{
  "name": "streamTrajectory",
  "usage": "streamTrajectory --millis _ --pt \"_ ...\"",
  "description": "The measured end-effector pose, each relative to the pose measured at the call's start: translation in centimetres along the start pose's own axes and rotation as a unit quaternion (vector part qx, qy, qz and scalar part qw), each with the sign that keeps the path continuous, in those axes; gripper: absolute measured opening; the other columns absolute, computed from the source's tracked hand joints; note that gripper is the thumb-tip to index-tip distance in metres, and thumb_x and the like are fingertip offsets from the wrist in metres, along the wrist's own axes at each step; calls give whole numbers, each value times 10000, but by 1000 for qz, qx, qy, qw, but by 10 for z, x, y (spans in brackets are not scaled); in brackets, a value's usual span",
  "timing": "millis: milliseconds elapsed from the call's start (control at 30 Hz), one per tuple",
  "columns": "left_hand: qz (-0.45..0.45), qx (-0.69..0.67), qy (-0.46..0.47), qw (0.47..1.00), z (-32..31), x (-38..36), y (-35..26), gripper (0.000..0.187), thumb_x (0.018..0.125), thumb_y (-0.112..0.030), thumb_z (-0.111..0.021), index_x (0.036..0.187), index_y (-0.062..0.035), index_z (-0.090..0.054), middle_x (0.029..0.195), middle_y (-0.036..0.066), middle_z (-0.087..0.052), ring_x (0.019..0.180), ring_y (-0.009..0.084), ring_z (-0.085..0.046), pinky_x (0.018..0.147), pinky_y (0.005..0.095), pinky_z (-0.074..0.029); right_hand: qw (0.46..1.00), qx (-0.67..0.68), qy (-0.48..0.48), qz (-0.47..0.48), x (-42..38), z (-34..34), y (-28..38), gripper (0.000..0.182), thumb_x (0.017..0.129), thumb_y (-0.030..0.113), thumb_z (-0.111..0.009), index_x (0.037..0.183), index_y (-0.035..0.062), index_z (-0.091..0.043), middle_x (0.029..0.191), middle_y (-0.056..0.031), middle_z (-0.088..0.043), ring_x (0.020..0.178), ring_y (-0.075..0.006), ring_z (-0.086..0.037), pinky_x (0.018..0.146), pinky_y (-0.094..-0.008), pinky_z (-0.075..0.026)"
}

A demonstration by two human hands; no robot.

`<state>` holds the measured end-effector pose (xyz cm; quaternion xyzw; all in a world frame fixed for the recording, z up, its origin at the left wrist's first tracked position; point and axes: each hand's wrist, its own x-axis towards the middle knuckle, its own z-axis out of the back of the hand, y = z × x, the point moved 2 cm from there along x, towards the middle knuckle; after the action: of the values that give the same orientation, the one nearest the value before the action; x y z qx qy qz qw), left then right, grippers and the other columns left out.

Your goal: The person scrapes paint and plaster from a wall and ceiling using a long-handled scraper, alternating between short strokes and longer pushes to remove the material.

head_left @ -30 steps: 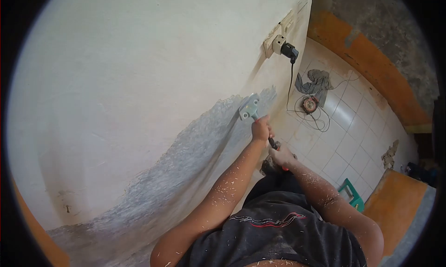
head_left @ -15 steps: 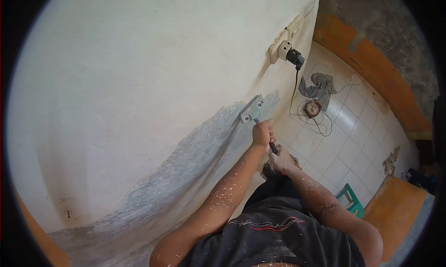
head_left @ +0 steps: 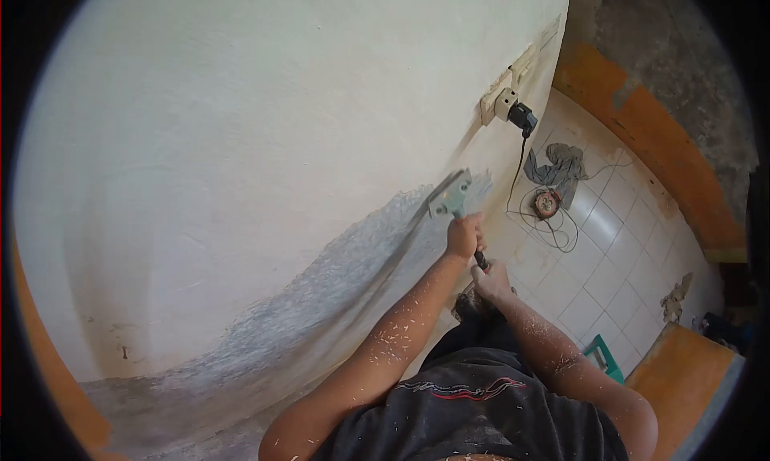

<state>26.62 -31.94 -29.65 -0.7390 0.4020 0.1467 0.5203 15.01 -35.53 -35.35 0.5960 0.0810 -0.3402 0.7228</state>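
Note:
Both my hands hold one long-handled scraper (head_left: 452,196), its wide blade at the pale wall (head_left: 241,124). My left hand (head_left: 465,235) is wrapped round the handle just below the scraper's head. Lower down, my right hand (head_left: 492,281) grips the end of the black handle. Around and below the blade runs a rough grey scraped band (head_left: 345,260), with smooth whitish paint above it. Pale flakes cling to both forearms and to my dark shirt.
A socket with an adapter and black plug (head_left: 521,116) juts from the wall, its cord hanging down. On the tiled floor (head_left: 601,256) lie a grey cloth (head_left: 561,166), a round reddish object (head_left: 547,204) and looped cable. A green plastic item (head_left: 605,360) stands near my right arm.
The wall, socket and floor items have shifted slightly right and down in view. The scraper and both hands have moved a little to the right, with the grips unchanged.

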Motion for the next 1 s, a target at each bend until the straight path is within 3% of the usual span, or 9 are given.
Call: streamTrajectory --millis 233,400,467,533,567,633,667,833,1000 --pt "-38 16 44 998 -14 -53 -32 289 812 -185 -564 596 -123 -382 504 -7 -332 403 116 -335 427 285 -313 998 24 35 52 -26 14 45 171 701 168 -524 660 2 -506 526 -58 -458 518 -144 -467 520 -320 -381" --pt "-320 120 58 938 -24 -122 -73 198 884 -180 -509 717 -94 -444 693 8 -468 697 99 -486 683 265 -399 942 66 -25 328 -35 44 111 124 702 112 -571 755 21 -506 587 -30 -421 562 -127 -412 529 -293 -369" --pt "-326 91 105 935 -17 -144 -74 158 888 -181 -510 777 -83 -456 793 13 -495 800 103 -495 765 275 -391 923 60 18 380 -38 54 109 158 741 165 -564 730 24 -494 599 -15 -421 572 -125 -399 522 -281 -354" --pt "-358 149 139 911 -9 -154 -75 179 893 -203 -508 776 -75 -463 810 19 -505 785 109 -510 738 275 -405 897 117 243 349 -41 45 80 251 830 260 -508 713 40 -480 575 6 -406 544 -109 -374 497 -265 -322" --pt "-337 146 81 927 -8 -156 -73 207 896 -241 -508 780 -75 -466 756 19 -499 706 118 -527 661 272 -418 895 120 248 351 -47 41 71 251 830 260 -508 713 40 -480 575 6 -406 544 -109 -374 497 -265 -322" --pt "-277 108 58 953 -1 -147 -65 232 897 -259 -506 759 -76 -466 709 18 -490 644 124 -522 610 268 -415 903 154 353 192 -62 31 54 372 898 373 -423 681 72 -450 531 22 -379 477 -85 -348 438 -247 -284" --pt "-214 64 41 974 2 -140 -58 259 898 -278 -504 739 -77 -467 662 17 -480 581 129 -517 559 265 -412 901 155 356 191 -65 24 46 372 898 373 -423 681 72 -450 531 22 -379 477 -85 -348 438 -247 -284" --pt "-229 46 -136 963 8 -126 -62 352 848 -278 -547 594 -84 -400 464 5 -365 360 127 -375 365 277 -317 888 266 372 53 -70 -2 60 443 921 435 -368 628 104 -396 495 31 -365 377 -64 -326 345 -221 -239" --pt "-279 36 -133 950 9 -135 -88 335 849 -209 -514 572 -90 -367 456 3 -353 339 120 -353 352 277 -309 855 258 440 97 -64 -7 93 467 918 470 -343 621 113 -394 472 35 -335 352 -62 -276 333 -224 -220"
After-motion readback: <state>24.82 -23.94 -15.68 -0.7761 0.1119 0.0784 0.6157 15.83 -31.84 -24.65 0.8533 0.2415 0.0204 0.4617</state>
